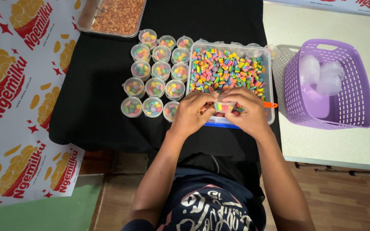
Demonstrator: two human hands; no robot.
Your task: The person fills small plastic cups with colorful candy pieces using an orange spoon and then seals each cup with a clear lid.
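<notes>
Clear plastic cup (224, 106), small, filled with rainbow-striped candies: clamped between left hand (192, 114) and right hand (246, 112), fingers of both curled tight on it, above the near edge of the clear candy tub (270, 85).
Filled cups (157, 75): rows on black cloth (95, 85), just left of the tub, touching one another.
Purple basket (356, 102): right, on the pale surface (335, 145), holding empty clear cups (322, 75).
Tray of brown nuts (116, 16): far edge.
Risk, as judged: the squeezed cup may slip or buckle, scattering candies; a left elbow swing could topple the near row.
</notes>
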